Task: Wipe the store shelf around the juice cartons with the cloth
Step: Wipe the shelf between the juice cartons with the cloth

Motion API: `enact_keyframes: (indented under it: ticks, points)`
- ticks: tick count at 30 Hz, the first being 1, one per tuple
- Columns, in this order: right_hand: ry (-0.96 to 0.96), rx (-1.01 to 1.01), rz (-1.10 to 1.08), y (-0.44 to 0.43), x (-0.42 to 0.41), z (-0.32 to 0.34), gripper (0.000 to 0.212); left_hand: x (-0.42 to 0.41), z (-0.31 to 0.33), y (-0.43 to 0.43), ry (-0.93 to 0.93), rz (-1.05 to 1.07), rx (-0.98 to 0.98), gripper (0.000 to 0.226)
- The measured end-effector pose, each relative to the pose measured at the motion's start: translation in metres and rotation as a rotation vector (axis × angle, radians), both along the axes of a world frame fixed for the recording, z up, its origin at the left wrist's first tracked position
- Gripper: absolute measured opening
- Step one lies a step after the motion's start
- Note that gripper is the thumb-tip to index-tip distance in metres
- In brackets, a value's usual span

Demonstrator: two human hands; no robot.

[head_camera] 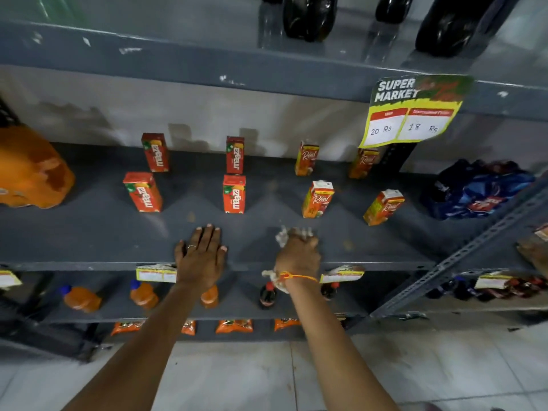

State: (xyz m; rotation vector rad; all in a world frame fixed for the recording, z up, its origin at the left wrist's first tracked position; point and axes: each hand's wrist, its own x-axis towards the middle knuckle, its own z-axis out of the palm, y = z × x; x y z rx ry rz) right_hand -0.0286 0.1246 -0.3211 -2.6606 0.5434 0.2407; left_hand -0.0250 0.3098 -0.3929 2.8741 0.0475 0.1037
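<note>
Both hands on the grey shelf (89,232), near the front edge, with the cartons beyond them.

The left hand (201,256) lies flat, palm down, fingers spread, holding nothing. The right hand (299,256) is closed around the white cloth (283,236), which is pressed to the shelf and shows past the knuckles. Eight juice cartons (234,194) stand upright in two rows, far of both hands, none touched. A price tag (415,111) hangs far right.

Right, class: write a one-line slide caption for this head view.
Right hand wipes the shelf with a cloth before the cartons; left hand rests flat.
</note>
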Motion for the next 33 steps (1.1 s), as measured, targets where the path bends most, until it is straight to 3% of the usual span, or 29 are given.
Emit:
enact_keyframes:
  ticks: [3, 6, 9, 12, 16, 18, 22, 24, 28, 33]
  points:
    - [-0.039, -0.012, 0.289, 0.047, 0.001, -0.004, 0.047, -0.001, -0.001, 0.002, 0.013, -0.006, 0.0, 0.061]
    - [-0.014, -0.095, 0.341, 0.055, 0.014, -0.011, 0.043, 0.0, -0.001, 0.005, 0.016, -0.017, 0.004, 0.059]
    - [0.011, -0.115, 0.244, 0.014, 0.031, -0.011, 0.043, 0.0, -0.002, 0.005, 0.026, -0.028, 0.023, 0.059]
    - [0.055, -0.068, 0.034, -0.038, 0.029, -0.01, 0.056, -0.003, -0.004, 0.003, 0.002, -0.034, 0.038, 0.06]
    - [0.065, -0.047, -0.172, -0.078, 0.022, -0.009, 0.044, -0.007, 0.0, -0.013, -0.013, -0.037, 0.024, 0.067]
    - [0.007, -0.127, -0.068, -0.071, 0.024, -0.01, 0.045, -0.009, 0.002, -0.028, 0.002, -0.048, -0.002, 0.064]
    - [-0.046, -0.125, 0.482, -0.033, 0.023, -0.015, 0.049, -0.005, -0.001, -0.067, -0.002, -0.082, -0.04, 0.049]
    - [-0.007, -0.135, 0.557, -0.04, 0.026, -0.016, 0.05, -0.001, -0.002, -0.085, -0.002, -0.093, -0.038, 0.047]
    - [0.085, -0.181, 0.411, -0.113, 0.036, -0.019, 0.045, 0.003, -0.006, -0.104, -0.014, -0.11, -0.008, 0.052]
    - [0.132, -0.143, -0.018, -0.203, 0.02, -0.007, 0.041, 0.004, -0.011, -0.105, -0.039, -0.091, 0.026, 0.049]
